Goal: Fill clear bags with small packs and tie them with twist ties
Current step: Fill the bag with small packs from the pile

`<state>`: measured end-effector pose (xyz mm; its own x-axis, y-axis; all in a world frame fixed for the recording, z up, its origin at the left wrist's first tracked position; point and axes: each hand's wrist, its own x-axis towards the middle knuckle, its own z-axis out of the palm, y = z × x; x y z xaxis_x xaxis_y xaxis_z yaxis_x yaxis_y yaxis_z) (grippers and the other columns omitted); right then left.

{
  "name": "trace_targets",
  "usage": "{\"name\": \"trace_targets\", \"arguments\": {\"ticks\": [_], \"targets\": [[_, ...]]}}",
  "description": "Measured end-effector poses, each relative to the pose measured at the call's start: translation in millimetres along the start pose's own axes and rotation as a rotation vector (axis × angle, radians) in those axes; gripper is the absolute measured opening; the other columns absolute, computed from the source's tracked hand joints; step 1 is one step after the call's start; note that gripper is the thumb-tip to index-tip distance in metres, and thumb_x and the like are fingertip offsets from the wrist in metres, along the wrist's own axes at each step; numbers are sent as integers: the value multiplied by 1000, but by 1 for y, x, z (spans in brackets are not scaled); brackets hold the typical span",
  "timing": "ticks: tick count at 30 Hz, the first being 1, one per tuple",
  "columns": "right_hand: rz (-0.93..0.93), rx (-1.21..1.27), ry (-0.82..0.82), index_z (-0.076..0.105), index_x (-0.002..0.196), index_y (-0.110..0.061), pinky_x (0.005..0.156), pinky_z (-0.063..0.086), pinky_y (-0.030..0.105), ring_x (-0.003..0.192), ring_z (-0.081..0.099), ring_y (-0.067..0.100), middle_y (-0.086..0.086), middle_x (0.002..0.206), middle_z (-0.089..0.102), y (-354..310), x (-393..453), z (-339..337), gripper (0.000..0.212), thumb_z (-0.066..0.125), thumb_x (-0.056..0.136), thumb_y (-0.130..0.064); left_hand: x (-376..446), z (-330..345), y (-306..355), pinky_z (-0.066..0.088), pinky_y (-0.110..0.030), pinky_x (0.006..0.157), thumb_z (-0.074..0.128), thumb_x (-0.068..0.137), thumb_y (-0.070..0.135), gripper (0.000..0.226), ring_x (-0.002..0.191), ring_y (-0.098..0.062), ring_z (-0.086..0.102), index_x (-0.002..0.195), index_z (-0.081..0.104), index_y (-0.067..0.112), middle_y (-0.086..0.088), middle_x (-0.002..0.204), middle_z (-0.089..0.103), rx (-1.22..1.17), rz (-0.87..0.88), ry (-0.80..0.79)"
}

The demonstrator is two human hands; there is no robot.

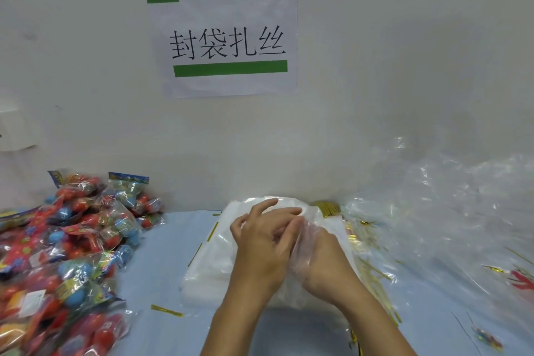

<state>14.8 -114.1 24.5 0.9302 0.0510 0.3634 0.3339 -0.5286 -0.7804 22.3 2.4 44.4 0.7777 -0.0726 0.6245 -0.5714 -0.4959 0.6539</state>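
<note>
Two bare hands meet over a stack of flat clear plastic bags [213, 266] on the pale blue worktop [161, 277]. The right hand [320, 257] is pushed inside a single thin clear bag [303, 243], its fingers hidden by film, so whether they curl I cannot tell. The left hand [265, 243] lies over it, fingertips seemingly pinching the bag's mouth. Well to the left of the left hand sits a heap of small red-and-blue toy packs [72, 248]; gold twist ties [329, 208] lie just beyond and to the right of the right hand. Slippery film could cling, so two bags may lift together, or the mouth may slip from the pinch.
</note>
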Motion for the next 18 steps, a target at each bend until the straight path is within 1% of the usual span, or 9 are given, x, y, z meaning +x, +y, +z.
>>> {"name": "trace_targets", "arguments": {"ticks": [2,3,5,7,9,12,15,17,18], "targets": [[35,-59,26,63,63,-56,51,37,15,56,57,2,-21,57,62,4,1,0,45,62,87,-18,-1,2,4,25,-40,107,52,90,36,27,121,6,48,96,78,28,47,86,55,2,61,0],[58,-86,30,63,62,-53,50,36,18,54,51,3,-19,54,60,6,2,0,40,62,84,-20,-1,2,6,25,-43,107,52,90,36,28,121,4,49,96,78,28,46,88,56,2,75,5],[90,-205,-2,56,63,-33,50,35,22,57,48,8,-9,56,54,12,5,4,27,60,86,-19,-2,4,7,22,-45,108,51,91,36,28,122,4,48,99,77,29,44,93,57,0,83,8],[87,-381,-28,50,79,-27,52,33,20,65,52,13,-9,69,51,17,6,7,14,58,90,-23,-3,5,7,20,-44,109,50,92,37,29,123,7,47,101,77,30,42,96,57,6,93,7],[79,-440,-4,51,92,-25,56,33,20,73,57,18,-5,81,55,19,7,8,6,56,90,-27,-3,6,9,23,-46,108,51,92,35,28,121,7,49,101,77,30,41,97,58,-2,105,5],[94,-500,-9,49,105,-30,64,34,17,81,51,11,-11,84,46,22,5,10,15,56,92,-34,-3,7,13,35,-52,103,57,91,27,22,112,5,56,95,79,27,37,94,62,-40,168,42],[195,-324,9,51,105,-29,82,48,24,92,59,12,-13,88,54,24,6,10,16,60,93,-30,-3,9,18,39,-52,102,59,89,29,21,111,7,56,93,79,26,40,91,61,-65,152,45],[225,-214,53,63,97,-26,85,56,36,93,67,19,-6,90,67,22,9,9,5,62,92,-27,-3,8,19,38,-50,107,62,89,36,19,118,4,54,94,78,28,35,99,64,-124,81,111],[239,-137,88,69,96,-23,82,57,39,91,70,21,-3,92,72,19,10,7,11,68,87,-30,-3,6,20,39,-48,108,64,91,39,17,121,1,55,95,77,28,29,106,66,-165,45,176]]}}
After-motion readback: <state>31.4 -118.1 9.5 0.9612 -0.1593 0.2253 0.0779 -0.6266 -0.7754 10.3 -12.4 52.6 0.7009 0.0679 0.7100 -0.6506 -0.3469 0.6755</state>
